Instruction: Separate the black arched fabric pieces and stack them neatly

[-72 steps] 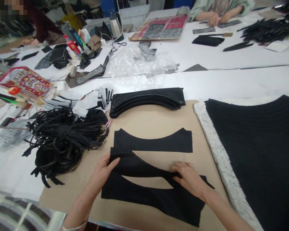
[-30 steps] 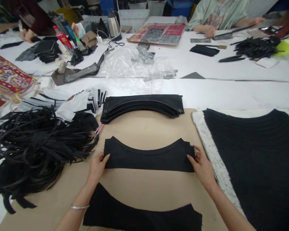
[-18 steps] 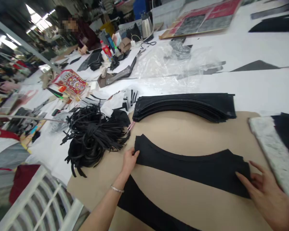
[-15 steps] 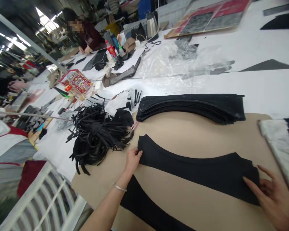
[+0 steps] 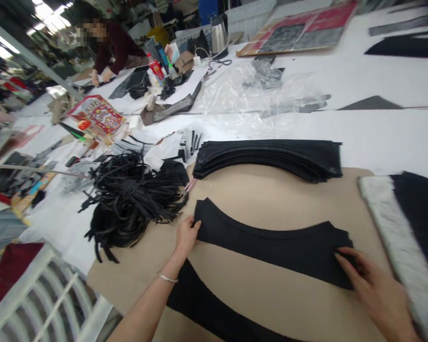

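A curved black fabric piece (image 5: 271,242) lies flat on a brown cardboard sheet (image 5: 264,194). My left hand (image 5: 186,235) pinches its left end, with the fingers closed on the edge. At the piece's right end my right hand (image 5: 369,285) rests, fingers on the cloth. Another black piece (image 5: 207,308) lies nearer to me on the cardboard, partly under my left forearm. A stack of similar curved black pieces (image 5: 267,156) sits at the cardboard's far edge.
A tangle of black strips (image 5: 128,199) lies left of the cardboard. At the right sits a large black fabric stack (image 5: 421,213) on white padding. Clear plastic (image 5: 249,90), bottles, a kettle (image 5: 217,35) and another person (image 5: 110,45) are further back. A white railing (image 5: 39,304) stands at the lower left.
My hands left the lower fabric piece and took hold of the ends of the upper one. The view swung left; my right hand's fingers slid onto the piece's right end.
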`<action>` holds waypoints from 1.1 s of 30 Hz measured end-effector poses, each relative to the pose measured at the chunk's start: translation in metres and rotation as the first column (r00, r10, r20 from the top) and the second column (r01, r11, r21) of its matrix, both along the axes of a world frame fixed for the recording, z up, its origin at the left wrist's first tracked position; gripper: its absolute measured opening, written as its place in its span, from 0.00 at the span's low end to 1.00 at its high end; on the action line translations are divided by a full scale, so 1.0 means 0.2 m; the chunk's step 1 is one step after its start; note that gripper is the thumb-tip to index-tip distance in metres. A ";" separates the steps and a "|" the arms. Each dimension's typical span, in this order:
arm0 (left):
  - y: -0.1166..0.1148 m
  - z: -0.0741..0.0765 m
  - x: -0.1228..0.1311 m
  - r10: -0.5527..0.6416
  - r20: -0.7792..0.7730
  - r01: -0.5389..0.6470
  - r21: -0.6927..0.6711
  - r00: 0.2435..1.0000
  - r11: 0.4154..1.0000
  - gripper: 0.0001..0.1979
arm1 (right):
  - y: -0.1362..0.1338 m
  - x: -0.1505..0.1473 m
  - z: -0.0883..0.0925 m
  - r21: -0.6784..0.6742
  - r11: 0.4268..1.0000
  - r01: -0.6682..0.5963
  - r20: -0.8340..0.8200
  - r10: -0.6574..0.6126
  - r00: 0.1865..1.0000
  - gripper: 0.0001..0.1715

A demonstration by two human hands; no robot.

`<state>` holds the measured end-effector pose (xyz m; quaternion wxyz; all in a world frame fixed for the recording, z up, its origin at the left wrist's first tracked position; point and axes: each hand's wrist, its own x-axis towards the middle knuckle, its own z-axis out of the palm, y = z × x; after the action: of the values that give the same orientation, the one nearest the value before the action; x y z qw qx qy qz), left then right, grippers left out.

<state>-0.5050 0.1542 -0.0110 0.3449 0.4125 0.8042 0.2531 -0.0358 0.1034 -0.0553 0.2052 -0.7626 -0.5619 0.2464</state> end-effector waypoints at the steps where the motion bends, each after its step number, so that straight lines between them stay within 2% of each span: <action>1: 0.00 0.01 0.00 -0.013 0.012 0.013 0.001 1.000 1.000 0.12 | 0.01 -0.03 0.05 -0.023 0.999 0.024 0.008 -0.024 1.000 0.27; 4: 0.01 0.00 0.00 -0.048 0.031 0.048 0.001 0.998 0.999 0.12 | 0.04 -0.10 0.14 -0.045 0.999 0.014 -0.037 -0.015 0.999 0.26; 10: 0.01 -0.04 -0.02 -0.148 -0.205 0.137 -0.067 0.968 0.988 0.13 | 0.03 -0.12 0.19 -0.053 0.998 0.031 -0.059 -0.034 0.998 0.23; 15: 0.01 -0.02 -0.02 -0.181 -0.273 0.163 -0.088 0.945 0.983 0.13 | 0.03 -0.12 0.19 -0.060 0.998 0.029 -0.052 -0.033 0.998 0.23; 20: 0.02 -0.02 -0.01 -0.246 -0.401 0.215 -0.120 0.882 0.969 0.12 | 0.02 -0.10 0.15 -0.059 0.997 0.051 -0.028 -0.053 0.998 0.25; 25: 0.00 0.00 0.02 -0.224 -0.469 0.163 -0.167 0.854 0.972 0.09 | 0.03 -0.10 0.12 -0.076 0.995 0.070 0.007 -0.070 0.998 0.27; 27: -0.01 0.04 0.06 -0.179 -0.538 0.138 -0.115 0.824 0.984 0.13 | 0.03 -0.11 0.12 -0.071 0.995 0.072 0.016 -0.071 0.997 0.27; 29: -0.04 0.07 0.11 -0.128 -0.633 0.183 0.022 0.763 0.983 0.17 | 0.03 -0.12 0.14 -0.064 0.995 0.077 0.020 -0.076 0.997 0.27; 31: -0.07 0.08 0.17 -0.144 -0.673 0.326 0.152 0.726 0.933 0.19 | 0.03 -0.13 0.15 -0.056 0.995 0.085 0.028 -0.084 0.996 0.27; 33: -0.10 0.07 0.23 -0.261 -0.635 0.475 0.191 0.727 0.859 0.19 | 0.03 -0.14 0.15 -0.040 0.995 0.094 0.043 -0.092 0.995 0.27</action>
<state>-0.4584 0.1341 0.0028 0.0455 0.6769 0.7141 0.1729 -0.0641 0.1089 -0.0247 0.1886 -0.7971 -0.5245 0.2324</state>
